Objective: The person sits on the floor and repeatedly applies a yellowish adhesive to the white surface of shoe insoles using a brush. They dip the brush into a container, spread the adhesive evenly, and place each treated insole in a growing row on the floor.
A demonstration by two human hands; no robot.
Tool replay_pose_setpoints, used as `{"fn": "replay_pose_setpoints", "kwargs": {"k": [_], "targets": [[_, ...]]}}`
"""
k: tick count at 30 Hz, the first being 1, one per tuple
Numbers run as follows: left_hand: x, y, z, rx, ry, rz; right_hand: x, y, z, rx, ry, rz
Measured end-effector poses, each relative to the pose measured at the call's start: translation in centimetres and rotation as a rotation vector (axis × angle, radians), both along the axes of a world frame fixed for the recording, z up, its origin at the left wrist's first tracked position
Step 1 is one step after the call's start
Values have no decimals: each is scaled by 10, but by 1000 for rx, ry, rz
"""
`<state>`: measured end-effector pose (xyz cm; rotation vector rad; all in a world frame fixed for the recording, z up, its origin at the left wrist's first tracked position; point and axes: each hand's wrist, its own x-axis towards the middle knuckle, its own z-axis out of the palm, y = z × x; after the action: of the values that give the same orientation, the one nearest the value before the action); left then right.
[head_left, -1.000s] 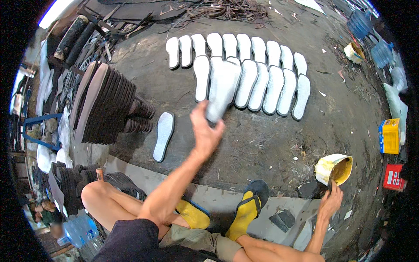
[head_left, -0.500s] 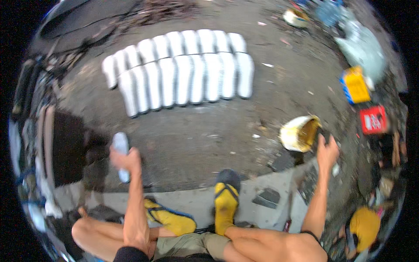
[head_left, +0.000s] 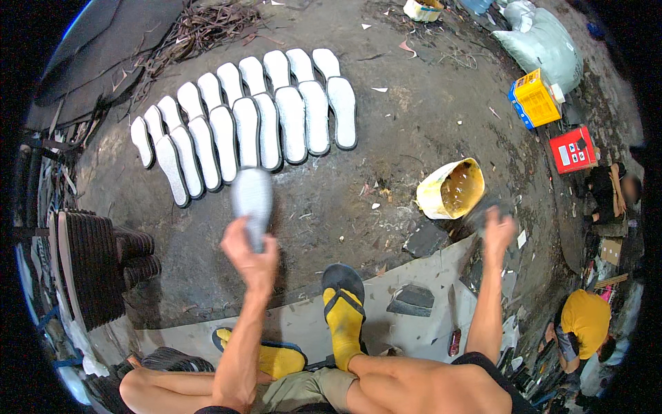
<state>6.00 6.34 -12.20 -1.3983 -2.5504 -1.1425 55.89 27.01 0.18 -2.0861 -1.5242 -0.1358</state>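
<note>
My left hand (head_left: 252, 259) grips the narrow end of a pale grey shoe sole (head_left: 252, 195), held up over the ground just on the near side of the laid-out soles. Several white-topped soles (head_left: 223, 141) with dark edges lie there in two touching rows. Over at the right, my right hand (head_left: 499, 231) is closed on a dark flat piece (head_left: 480, 214), smeared by motion. Right beside that piece, a cut-open whitish container (head_left: 429, 195) lies tilted with yellow-brown stuff coating its inside.
Stacks of dark ribbed soles (head_left: 89, 269) stand at the left. Dark scraps (head_left: 412, 300) lie on a pale sheet (head_left: 386, 324) by my sandalled feet. A yellow can (head_left: 536, 100), a red box (head_left: 574, 150) and two people (head_left: 586, 321) are along the right.
My left hand has carried the sole rightward and away from me, toward the rows. My right hand stays near the container with the dark piece. The whole view has shifted and turned somewhat.
</note>
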Motion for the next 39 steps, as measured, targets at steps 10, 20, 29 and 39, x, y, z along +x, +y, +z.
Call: {"fn": "replay_pose_setpoints", "kwargs": {"k": [10, 20, 29, 39], "targets": [[110, 41, 13, -324, -268, -426, -230, -33, 54, -182, 703, 539], [102, 23, 12, -409, -240, -452, -267, 11, -108, -335, 91, 609], [103, 19, 9, -384, -261, -467, -252, 62, -95, -192, 53, 1278], [110, 42, 11, -359, -310, -474, -220, 22, -86, -119, 142, 948]]}}
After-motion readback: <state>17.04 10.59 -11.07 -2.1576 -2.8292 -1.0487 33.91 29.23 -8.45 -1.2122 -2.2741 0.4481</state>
